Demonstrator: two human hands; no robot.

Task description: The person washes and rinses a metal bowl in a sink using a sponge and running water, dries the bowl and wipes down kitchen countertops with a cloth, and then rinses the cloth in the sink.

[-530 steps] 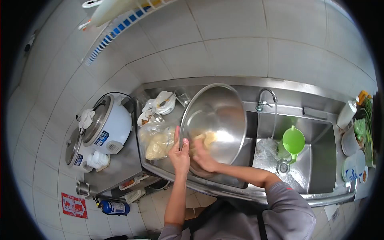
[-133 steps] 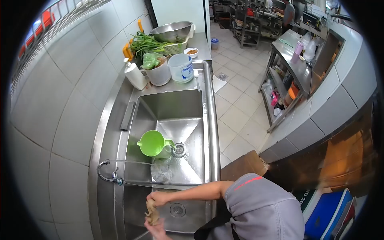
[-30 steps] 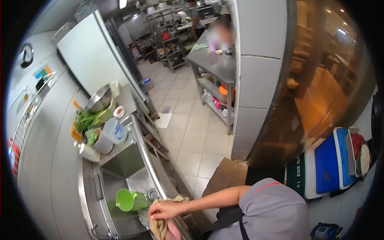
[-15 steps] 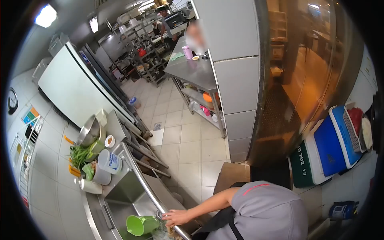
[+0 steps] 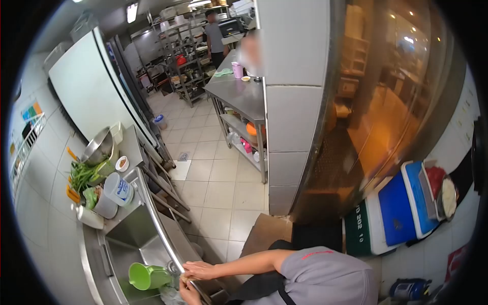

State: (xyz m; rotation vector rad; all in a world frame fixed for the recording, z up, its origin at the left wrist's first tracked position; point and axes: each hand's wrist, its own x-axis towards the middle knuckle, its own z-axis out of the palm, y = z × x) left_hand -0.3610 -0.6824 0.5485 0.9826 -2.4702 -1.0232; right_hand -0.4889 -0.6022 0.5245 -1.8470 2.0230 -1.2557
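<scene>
My right hand (image 5: 201, 270) is at the front rim of the steel sink (image 5: 165, 239), its fingers closed and pointing towards the basin. Just below it, my left hand (image 5: 189, 293) is partly in view, fingers curled up close to the right one. Something small and pale may be between them, but I cannot make it out. A green plastic jug (image 5: 141, 276) lies tilted in the basin, its mouth facing left. Beside it, near my hands, is a crumpled clear plastic bag (image 5: 172, 295).
On the counter beyond the basin stand a white tub (image 5: 118, 189), green vegetables (image 5: 84, 177), a metal bowl (image 5: 96, 146), a small cup (image 5: 122, 163) and a white bottle (image 5: 90, 217). Coolers (image 5: 394, 213) are at right. A person (image 5: 214, 38) stands far back.
My left hand has come into view beside the right at the sink rim. My right hand's fingers, spread on the rim before, are drawn together. The view has shifted; the far person shows more fully.
</scene>
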